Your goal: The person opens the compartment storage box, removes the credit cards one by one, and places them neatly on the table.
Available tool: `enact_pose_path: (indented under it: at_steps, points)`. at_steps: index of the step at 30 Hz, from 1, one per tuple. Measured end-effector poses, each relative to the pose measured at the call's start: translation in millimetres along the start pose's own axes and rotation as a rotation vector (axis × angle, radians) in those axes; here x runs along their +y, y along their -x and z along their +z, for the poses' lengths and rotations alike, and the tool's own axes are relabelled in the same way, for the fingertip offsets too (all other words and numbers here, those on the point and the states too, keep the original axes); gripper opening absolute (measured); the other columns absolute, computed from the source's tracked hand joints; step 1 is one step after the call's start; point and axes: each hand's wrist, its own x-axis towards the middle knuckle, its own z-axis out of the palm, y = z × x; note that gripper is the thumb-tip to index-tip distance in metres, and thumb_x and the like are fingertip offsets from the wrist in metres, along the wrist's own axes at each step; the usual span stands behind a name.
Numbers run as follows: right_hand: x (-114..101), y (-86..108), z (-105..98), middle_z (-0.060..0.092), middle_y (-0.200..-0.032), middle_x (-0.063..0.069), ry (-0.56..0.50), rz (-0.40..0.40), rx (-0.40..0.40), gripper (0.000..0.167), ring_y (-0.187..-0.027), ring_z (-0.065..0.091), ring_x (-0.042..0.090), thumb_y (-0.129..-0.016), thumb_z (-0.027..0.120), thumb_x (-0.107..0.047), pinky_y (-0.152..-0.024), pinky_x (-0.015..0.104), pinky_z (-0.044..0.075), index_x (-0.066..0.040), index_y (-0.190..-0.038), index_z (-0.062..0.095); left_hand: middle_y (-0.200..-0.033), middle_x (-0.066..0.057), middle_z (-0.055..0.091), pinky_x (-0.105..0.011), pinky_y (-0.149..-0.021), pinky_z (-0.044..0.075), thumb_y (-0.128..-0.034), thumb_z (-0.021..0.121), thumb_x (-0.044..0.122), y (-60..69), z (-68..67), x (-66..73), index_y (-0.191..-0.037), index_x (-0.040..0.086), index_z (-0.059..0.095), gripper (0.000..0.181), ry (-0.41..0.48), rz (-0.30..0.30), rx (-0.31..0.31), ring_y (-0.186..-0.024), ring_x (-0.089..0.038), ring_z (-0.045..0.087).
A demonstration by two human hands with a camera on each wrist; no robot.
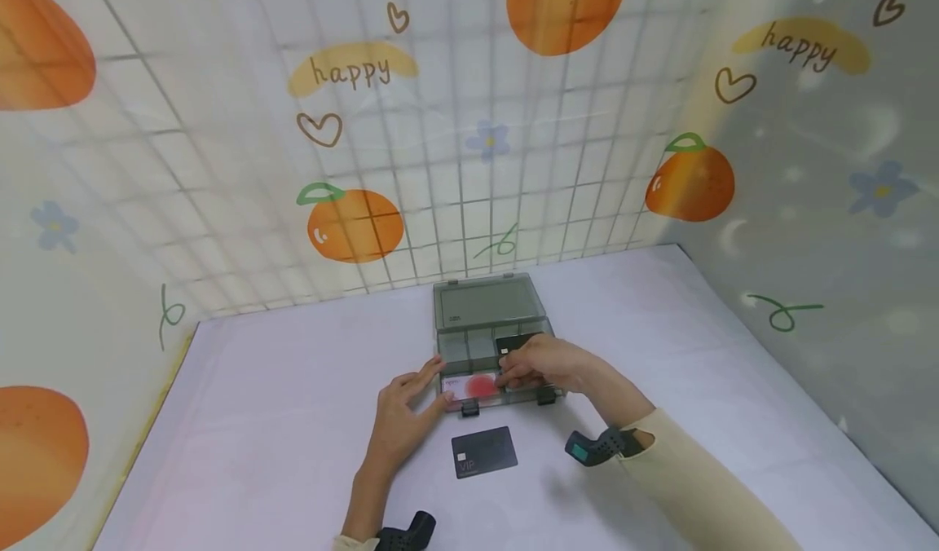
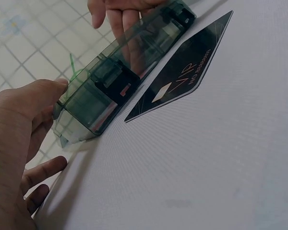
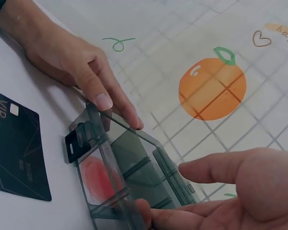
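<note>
A translucent green-grey divided box (image 1: 456, 347) stands with its lid (image 1: 487, 302) tilted back. My left hand (image 1: 399, 412) touches its left edge, thumb at the front corner, fingers extended along the side. My right hand (image 1: 546, 363) reaches over the right half, fingertips inside at the dividers. Its thumb (image 3: 211, 167) stands apart from the fingers, and I see nothing between them. A white card with a red blot (image 1: 480, 385) lies in the front left compartment. A black card (image 1: 513, 343) in the back right compartment is partly covered by my right hand.
A black VIP card (image 1: 484, 453) lies flat on the white tabletop (image 1: 293, 420), just in front of the box. Two dark latches (image 1: 469, 408) stick out from the box's front. Behind the table hangs a curtain printed with oranges (image 1: 355, 225).
</note>
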Motion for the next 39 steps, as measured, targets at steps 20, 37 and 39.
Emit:
enact_pose_path:
  at_steps: [20,37,39]
  points:
    - [-1,-7.3,10,0.073,-0.105,0.020,-0.057,-0.010,0.065,0.032,-0.080,0.065,0.018,-0.100,0.058,-0.017,-0.067,0.028,0.042,0.010,-0.112,0.070,-0.144,0.021,0.052,-0.060,-0.105,0.032,-0.0888,0.075,0.044,-0.2,0.0,-2.4,-0.137,0.027,0.064,0.052,-0.005,0.005,0.012,-0.122,-0.023,0.052]
    - [-2,-1.2,4,0.073,-0.105,0.021,0.000,0.005,0.054,0.031,-0.082,0.062,0.022,-0.099,0.059,-0.017,-0.070,0.030,0.043,0.011,-0.104,0.072,-0.143,0.021,0.052,-0.060,-0.103,0.033,-0.0894,0.074,0.046,-1.6,0.8,-1.4,-0.137,0.028,0.064,0.052,-0.009,0.013,0.014,-0.121,-0.023,0.053]
    - [-2,-0.9,3,0.073,-0.106,0.021,-0.019,0.016,0.043,0.031,-0.082,0.062,0.021,-0.099,0.059,-0.017,-0.069,0.029,0.043,0.011,-0.107,0.071,-0.143,0.022,0.052,-0.060,-0.104,0.032,-0.0889,0.074,0.045,-0.8,1.4,-0.6,-0.137,0.028,0.064,0.052,0.001,0.000,0.013,-0.121,-0.024,0.053]
